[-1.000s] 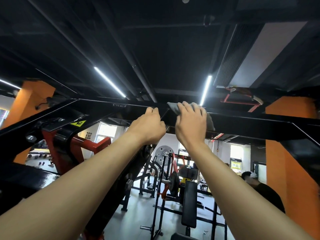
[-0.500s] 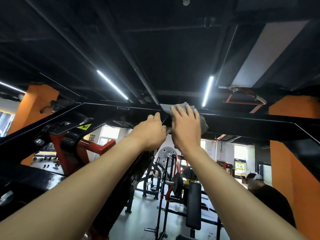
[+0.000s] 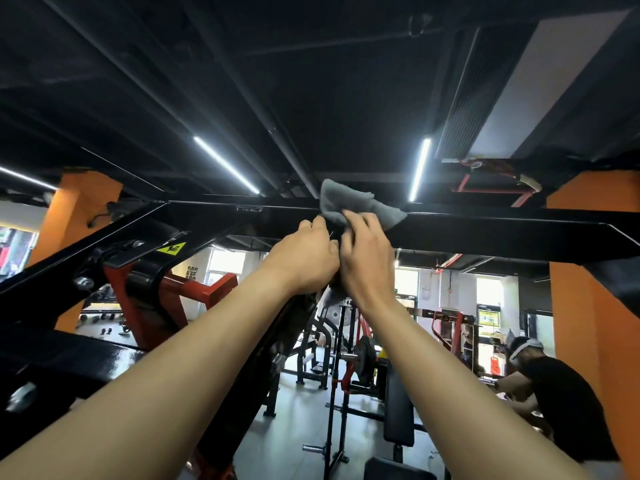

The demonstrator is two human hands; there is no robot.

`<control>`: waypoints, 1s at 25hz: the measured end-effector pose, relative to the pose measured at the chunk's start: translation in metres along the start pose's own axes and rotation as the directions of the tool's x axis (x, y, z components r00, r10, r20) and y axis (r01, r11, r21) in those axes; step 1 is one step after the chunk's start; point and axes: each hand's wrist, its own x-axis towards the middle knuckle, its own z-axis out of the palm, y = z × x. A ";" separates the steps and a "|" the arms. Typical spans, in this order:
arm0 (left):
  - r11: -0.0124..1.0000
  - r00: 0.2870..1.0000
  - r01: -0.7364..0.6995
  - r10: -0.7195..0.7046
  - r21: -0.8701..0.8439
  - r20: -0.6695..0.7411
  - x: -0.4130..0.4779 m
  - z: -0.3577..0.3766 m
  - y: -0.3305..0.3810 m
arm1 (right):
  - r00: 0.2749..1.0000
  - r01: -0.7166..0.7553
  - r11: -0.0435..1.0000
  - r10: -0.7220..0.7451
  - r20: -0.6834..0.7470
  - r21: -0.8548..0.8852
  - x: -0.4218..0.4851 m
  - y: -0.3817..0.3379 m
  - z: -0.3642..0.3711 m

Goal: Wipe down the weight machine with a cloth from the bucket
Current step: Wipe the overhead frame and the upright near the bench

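The gray cloth lay up on the black bar high overhead, and the right hand held its low edge with bent fingers. The left hand was close beside the right one, fingers curled at the bar, but one could not tell if it held anything. Another person bent low at the far right.

grey cloth, black crossbar, red lever arm, orange pillars, yellow warning label
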 end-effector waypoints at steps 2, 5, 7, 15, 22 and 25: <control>1.000 1.000 0.003 -0.003 -0.008 0.007 -0.001 0.000 0.000 | 0.999 -0.048 0.998 0.048 -0.004 0.028 -0.011 0.008 0.005; 1.000 1.000 0.002 -0.002 -0.017 0.008 -0.002 -0.002 0.001 | 0.987 -0.158 0.987 0.159 -0.004 0.041 -0.008 0.011 0.005; 1.000 1.000 0.001 -0.001 -0.026 0.007 -0.002 -0.002 0.000 | 0.982 -0.187 0.982 0.187 -0.002 0.034 0.005 -0.002 0.000; 0.999 1.000 0.008 -0.007 -0.051 0.021 -0.005 -0.004 0.001 | 0.990 -0.133 0.987 0.128 0.051 0.087 -0.013 -0.002 -0.010; 0.995 0.999 0.022 -0.019 -0.096 0.031 -0.005 -0.007 0.001 | 0.987 -0.158 0.968 0.152 0.044 0.193 -0.008 -0.012 -0.010; 0.992 0.999 0.041 -0.036 -0.121 0.035 -0.008 -0.009 0.002 | 0.980 -0.197 0.955 0.184 0.077 0.220 -0.018 -0.003 -0.010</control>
